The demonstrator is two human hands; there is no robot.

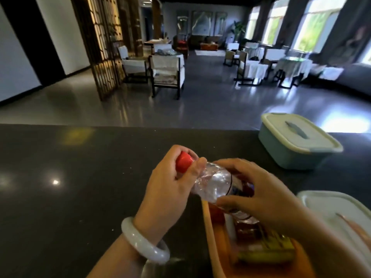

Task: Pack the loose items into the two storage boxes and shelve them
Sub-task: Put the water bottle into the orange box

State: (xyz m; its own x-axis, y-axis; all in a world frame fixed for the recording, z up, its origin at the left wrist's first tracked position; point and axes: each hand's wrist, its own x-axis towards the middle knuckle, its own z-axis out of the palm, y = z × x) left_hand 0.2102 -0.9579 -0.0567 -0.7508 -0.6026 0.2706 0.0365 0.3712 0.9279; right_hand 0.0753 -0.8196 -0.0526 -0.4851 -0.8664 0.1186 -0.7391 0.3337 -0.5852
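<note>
Above the near-left rim of the orange box (210, 233), I hold one clear plastic bottle (212, 185) in both hands, tilted with its neck pointing away from the box and up to the left. My left hand (170, 187) is closed around the neck, fingers curled over the single red cap (184, 161). My right hand (261, 189) is wrapped over the bottle's labelled body, thumb underneath. One pale bangle (144, 241) sits on my left wrist.

I count two boxes. The orange one is open, with yellow-green packaging (267, 251) and other items I cannot make out lying inside. Just right of it lies one white lid (329, 205), flat on the counter. Well beyond the orange box, toward the counter's far edge, stands the second box, pale green (291, 149), shut under its own lid with a grey handle.

Left of the orange box, the dark counter (70, 177) stretches wide and bare to its far edge, which runs straight across. Past that edge lies open floor, with chairs and tables farther back.
</note>
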